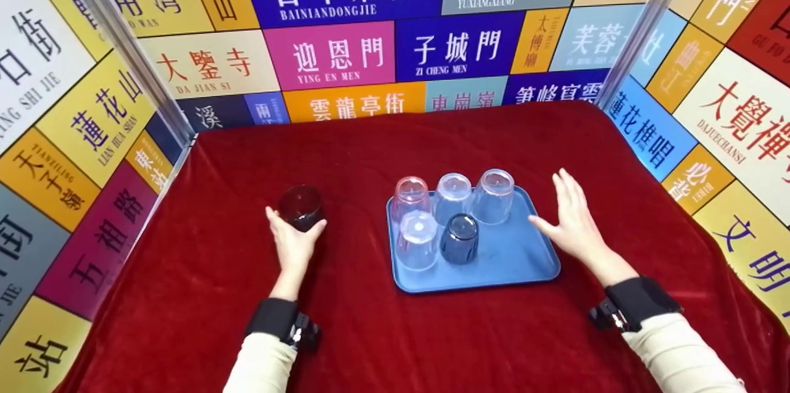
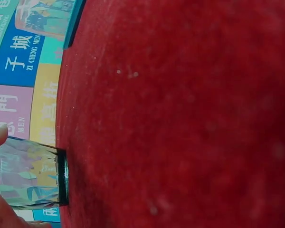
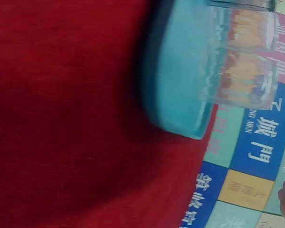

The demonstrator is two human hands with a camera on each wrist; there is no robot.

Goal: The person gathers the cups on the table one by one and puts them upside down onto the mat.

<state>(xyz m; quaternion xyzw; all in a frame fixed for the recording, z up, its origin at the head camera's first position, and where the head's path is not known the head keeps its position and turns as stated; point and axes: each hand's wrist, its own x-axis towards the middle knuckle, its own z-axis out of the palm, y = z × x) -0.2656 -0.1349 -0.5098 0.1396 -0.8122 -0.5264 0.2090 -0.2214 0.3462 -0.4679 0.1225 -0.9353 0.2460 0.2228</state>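
Observation:
On the left, a dark-tinted drinking glass (image 1: 301, 205) stands upright on the red cloth, its thick base (image 2: 62, 177) down on the fabric. My left hand (image 1: 295, 246) holds it from the near side, thumb on the right and fingers on the left. A blue tray (image 1: 515, 251) lies to the right with several upside-down glasses on it: clear ones, such as the front-left clear glass (image 1: 418, 245), a pink-tinged glass (image 1: 411, 192) and a dark blue glass (image 1: 460, 242). Just off the tray's right edge hovers my right hand (image 1: 574, 220), fingers extended and holding nothing.
Red cloth (image 1: 352, 331) covers the table, with bare cloth between the dark glass and the tray. Panels with colourful street-name signs (image 1: 333, 53) enclose the back and both sides, joined by clear corner posts (image 1: 642, 23).

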